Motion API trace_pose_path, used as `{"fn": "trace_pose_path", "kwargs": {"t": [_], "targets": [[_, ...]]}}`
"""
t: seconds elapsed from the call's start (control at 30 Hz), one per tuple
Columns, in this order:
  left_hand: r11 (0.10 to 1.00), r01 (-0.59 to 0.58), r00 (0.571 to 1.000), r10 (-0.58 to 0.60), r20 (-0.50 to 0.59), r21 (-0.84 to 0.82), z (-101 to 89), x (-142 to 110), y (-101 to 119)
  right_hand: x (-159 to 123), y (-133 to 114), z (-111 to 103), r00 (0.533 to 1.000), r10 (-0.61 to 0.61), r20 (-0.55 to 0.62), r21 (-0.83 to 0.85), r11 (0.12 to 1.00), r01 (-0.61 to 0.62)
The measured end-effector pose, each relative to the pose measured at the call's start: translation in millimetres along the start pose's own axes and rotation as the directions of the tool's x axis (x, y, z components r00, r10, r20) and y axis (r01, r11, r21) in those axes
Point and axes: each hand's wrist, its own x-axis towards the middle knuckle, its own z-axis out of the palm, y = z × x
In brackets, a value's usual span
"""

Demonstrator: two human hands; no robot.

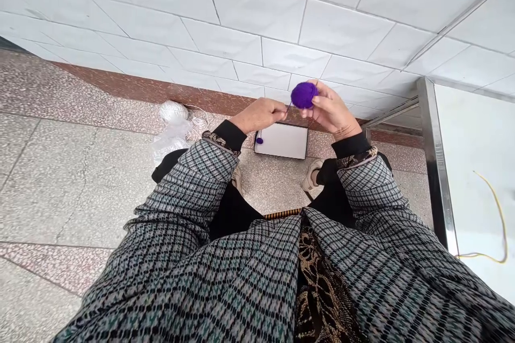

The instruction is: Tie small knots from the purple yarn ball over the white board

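Observation:
A small ball of purple yarn (303,94) sits in the fingertips of my right hand (332,112), held up in front of the white tiled wall. My left hand (260,115) is closed in a pinch on the purple strand (288,107) that runs from the ball. A short purple end (259,140) dangles below that hand. Both arms wear checked grey sleeves with black cuffs.
A white board with a dark rim (282,141) lies on the speckled floor between my shoes. A white plastic bag with white yarn (174,118) rests by the wall at left. A white metal-edged table (470,171) with a yellow cord (499,214) stands at right.

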Motion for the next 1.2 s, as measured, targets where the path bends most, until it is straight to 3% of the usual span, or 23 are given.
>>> {"fn": "trace_pose_path", "kwargs": {"t": [0.1, 0.17, 0.27, 0.33, 0.37, 0.43, 0.5, 0.6, 0.67, 0.73, 0.8, 0.9, 1.0, 1.1, 1.2], "targets": [[0.994, -0.112, 0.984, 0.113, 0.141, -0.013, 5.9, -2, 9, 9, 10, 0, 0.981, 0.008, -0.196, -0.142, 0.989, -0.036], [0.991, -0.135, 0.982, 0.135, 0.133, -0.009, 5.3, -4, 13, 12, 18, -1, 0.976, 0.031, -0.215, -0.295, 0.951, -0.095], [0.996, -0.089, 0.996, 0.089, -0.013, 0.016, -3.1, -5, 12, 8, 21, -2, 0.983, 0.176, 0.059, -0.361, 0.921, -0.144], [0.999, -0.04, 0.995, 0.043, -0.094, 0.033, -9.2, -5, 9, 2, 14, -1, 0.953, 0.172, 0.251, -0.216, 0.969, -0.118], [0.999, -0.017, 0.994, 0.022, -0.111, 0.038, -10.8, -5, 7, -1, 10, -1, 0.955, 0.117, 0.272, -0.115, 0.989, -0.089], [1.0, 0.003, 0.996, -0.001, -0.084, 0.03, -9.6, -5, 5, -3, 3, 0, 0.988, -0.007, 0.155, 0.036, 0.999, 0.001], [1.0, -0.027, 1.0, 0.027, 0.009, 0.015, -3.0, -5, 5, 0, 2, 0, 0.998, -0.059, -0.031, 0.062, 0.996, 0.061], [0.994, -0.109, 0.984, 0.106, 0.146, 0.008, 8.7, -9, 10, 9, 14, 0, 0.979, -0.002, -0.204, -0.115, 0.993, -0.022], [0.991, -0.133, 0.983, 0.128, 0.133, 0.028, 12.0, -12, 13, 12, 23, 1, 0.964, 0.017, -0.265, -0.367, 0.923, -0.117], [0.989, -0.133, 0.99, 0.13, 0.055, 0.061, 10.4, -15, 14, 10, 27, 2, 0.978, 0.096, -0.188, -0.534, 0.825, -0.184], [0.991, -0.109, 0.994, 0.11, -0.017, 0.075, 6.1, -16, 13, 5, 27, 2, 0.976, 0.216, -0.014, -0.592, 0.785, -0.183], [0.999, -0.045, 0.997, 0.047, -0.066, 0.03, 0.8, -14, 9, -1, 25, 2, 0.926, 0.317, 0.206, -0.534, 0.829, -0.165], [1.0, 0.022, 0.994, -0.022, -0.111, -0.006, 0.9, -10, 2, -2, 24, 1, 0.91, 0.286, 0.301, -0.357, 0.918, -0.171], [0.996, 0.087, 0.988, -0.088, -0.128, -0.013, 6.7, -5, -7, -3, 20, 4, 0.939, 0.18, 0.294, -0.129, 0.981, -0.148], [0.997, 0.075, 0.997, -0.075, -0.023, 0.004, 15.8, -3, -11, -3, 16, 7, 0.979, 0.101, 0.174, 0.021, 0.994, -0.107]]}}
